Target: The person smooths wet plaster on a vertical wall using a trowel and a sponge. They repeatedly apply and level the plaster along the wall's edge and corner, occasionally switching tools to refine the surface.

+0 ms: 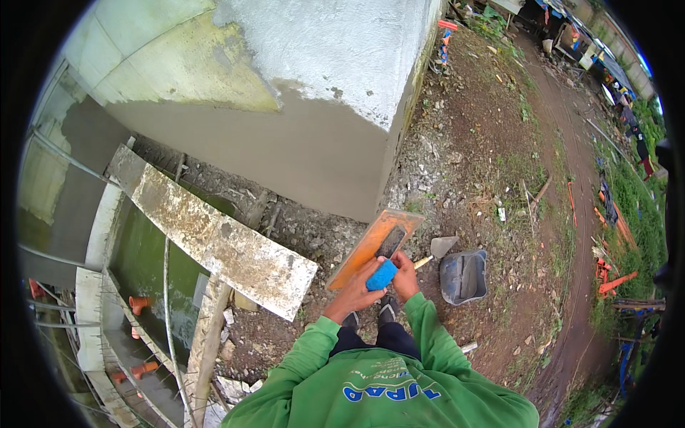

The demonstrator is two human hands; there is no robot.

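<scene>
In front of my body I hold an orange plastering float (351, 255) with a dark grey handle, tilted up to the right. My left hand (352, 291) is closed around a blue sponge (382, 275), close against the float's lower edge. Curled at the near end of the float's handle is my right hand (405, 277), its fingers partly hidden; it appears to grip the float there, beside the sponge. A trowel (443, 247) with a pale handle lies just right of that hand. Beside it stands a black bucket (454, 279).
Ahead rises a wall with a band of smooth grey plaster (314, 153). A mortar-stained plank (214, 232) slants across at left, above a pit of green water (146, 246). Rubble and weeds cover the ground; orange scraps (615, 283) lie far right.
</scene>
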